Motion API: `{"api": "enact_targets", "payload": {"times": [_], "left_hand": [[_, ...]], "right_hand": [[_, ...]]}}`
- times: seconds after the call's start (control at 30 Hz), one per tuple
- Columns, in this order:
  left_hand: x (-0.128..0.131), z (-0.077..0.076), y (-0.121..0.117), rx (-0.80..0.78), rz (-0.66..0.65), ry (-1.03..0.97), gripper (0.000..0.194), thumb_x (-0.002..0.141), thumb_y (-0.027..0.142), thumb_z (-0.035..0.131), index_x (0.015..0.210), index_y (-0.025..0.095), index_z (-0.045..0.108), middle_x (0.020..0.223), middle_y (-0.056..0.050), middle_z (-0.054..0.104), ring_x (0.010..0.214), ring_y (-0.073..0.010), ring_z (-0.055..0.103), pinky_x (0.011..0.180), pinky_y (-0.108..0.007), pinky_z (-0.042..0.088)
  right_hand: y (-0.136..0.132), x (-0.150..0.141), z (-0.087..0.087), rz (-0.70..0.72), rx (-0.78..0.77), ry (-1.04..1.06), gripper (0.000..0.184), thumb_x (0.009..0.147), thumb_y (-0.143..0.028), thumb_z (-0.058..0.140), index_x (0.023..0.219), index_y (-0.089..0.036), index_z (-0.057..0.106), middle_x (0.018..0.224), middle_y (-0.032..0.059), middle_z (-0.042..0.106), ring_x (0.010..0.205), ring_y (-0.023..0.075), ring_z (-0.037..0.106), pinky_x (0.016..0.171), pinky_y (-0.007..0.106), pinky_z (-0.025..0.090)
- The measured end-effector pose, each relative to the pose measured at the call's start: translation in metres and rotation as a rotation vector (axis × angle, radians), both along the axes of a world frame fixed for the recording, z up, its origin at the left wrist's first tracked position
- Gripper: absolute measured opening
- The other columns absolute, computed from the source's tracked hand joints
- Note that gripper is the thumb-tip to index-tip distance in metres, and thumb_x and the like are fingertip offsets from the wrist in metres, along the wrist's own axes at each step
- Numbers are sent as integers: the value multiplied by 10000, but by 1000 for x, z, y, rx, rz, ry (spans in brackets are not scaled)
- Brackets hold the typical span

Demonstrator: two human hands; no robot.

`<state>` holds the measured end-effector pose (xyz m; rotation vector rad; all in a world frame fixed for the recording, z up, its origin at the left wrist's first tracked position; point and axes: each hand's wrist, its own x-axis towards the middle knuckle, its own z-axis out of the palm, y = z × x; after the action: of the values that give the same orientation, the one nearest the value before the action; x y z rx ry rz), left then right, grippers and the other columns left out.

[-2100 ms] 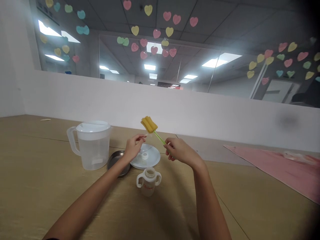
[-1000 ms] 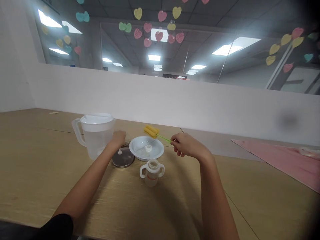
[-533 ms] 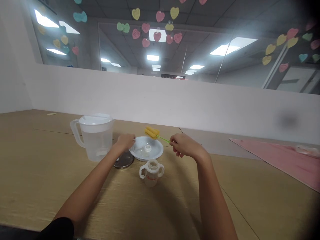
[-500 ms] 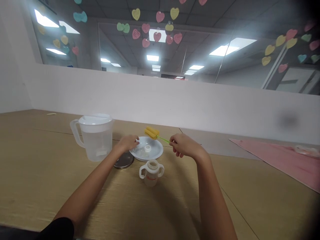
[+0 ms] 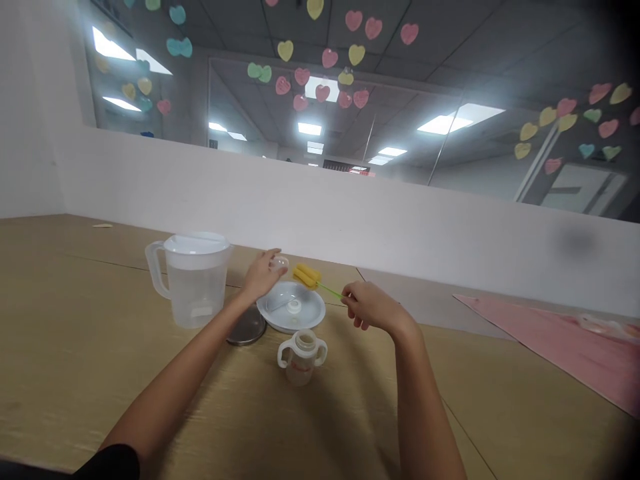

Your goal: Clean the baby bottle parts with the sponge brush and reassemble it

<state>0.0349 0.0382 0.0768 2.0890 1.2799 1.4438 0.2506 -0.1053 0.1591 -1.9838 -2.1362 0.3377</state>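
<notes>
My left hand point(image 5: 264, 272) is closed around a small clear plastic cap point(image 5: 279, 264), held above the back left rim of a white bowl point(image 5: 270, 317). In the bowl lies a white ring-shaped piece point(image 5: 294, 306), and a thin clear piece seems to lie beside it. My right hand point(image 5: 364, 305) grips the thin green handle of a bottle brush point(image 5: 307, 276). The brush's yellow sponge head points left, over the bowl's back edge, near the cap. In front of the bowl a two-handled baby bottle point(image 5: 301, 360) stands upright with its mouth uncovered.
Left of the bowl stands a clear lidded pitcher point(image 5: 197, 287) with water in it. A round metal lid point(image 5: 247, 327) lies partly under my left forearm. A pink cloth point(image 5: 555, 340) covers the table's right side. A white wall point(image 5: 320, 213) rises behind the table.
My left hand has come up out of the bowl with the clear cap. My right hand still holds the brush in nearly the same place. The camera view has tilted slightly.
</notes>
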Motion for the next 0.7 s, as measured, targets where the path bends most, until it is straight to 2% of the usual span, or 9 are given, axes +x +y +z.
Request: {"api": "enact_targets", "payload": {"times": [0.13, 0.23, 0.33, 0.43, 0.53, 0.7], "left_hand": [[-7, 19, -9, -33, -99, -460, 406, 727, 344, 635, 1089, 175, 562, 1119, -87, 558, 939, -185, 589, 853, -335, 479], [-5, 25, -19, -155, -245, -738, 392, 722, 357, 656, 1038, 160, 531, 1003, -65, 583, 882, -160, 606, 852, -349, 488], [0, 30, -28, -254, -401, -953, 357, 741, 359, 658, 972, 156, 478, 901, -37, 591, 789, -129, 629, 851, -358, 500], [5, 34, -33, -274, -462, -1047, 337, 754, 355, 655, 937, 166, 445, 874, -24, 586, 767, -127, 641, 846, -364, 508], [5, 35, -33, -255, -419, -1081, 328, 761, 333, 643, 963, 177, 438, 878, -13, 577, 737, -111, 629, 816, -347, 519], [6, 32, -34, -261, -329, -894, 286, 754, 296, 585, 992, 177, 478, 981, -39, 557, 768, -112, 594, 737, -297, 520]], "right_hand": [[-9, -1, 5, 109, 51, 72, 222, 864, -213, 362, 678, -153, 469, 671, 64, 613, 481, 105, 573, 403, 178, 388], [-12, -6, 7, 199, 109, 117, 256, 887, -262, 345, 699, -156, 484, 690, 48, 614, 500, 89, 566, 428, 171, 384], [-12, -13, 5, 231, 163, 149, 269, 902, -282, 326, 728, -157, 488, 704, 40, 610, 499, 78, 548, 443, 174, 373], [-9, -21, 0, 245, 179, 160, 252, 900, -276, 327, 735, -159, 477, 708, 32, 600, 476, 69, 516, 430, 179, 344], [-7, -28, -2, 264, 160, 138, 231, 888, -258, 343, 706, -166, 451, 675, 18, 581, 448, 64, 476, 413, 187, 305], [-9, -36, 2, 252, 165, 15, 230, 852, -190, 394, 626, -163, 428, 596, -2, 523, 459, 63, 411, 457, 207, 254]]}}
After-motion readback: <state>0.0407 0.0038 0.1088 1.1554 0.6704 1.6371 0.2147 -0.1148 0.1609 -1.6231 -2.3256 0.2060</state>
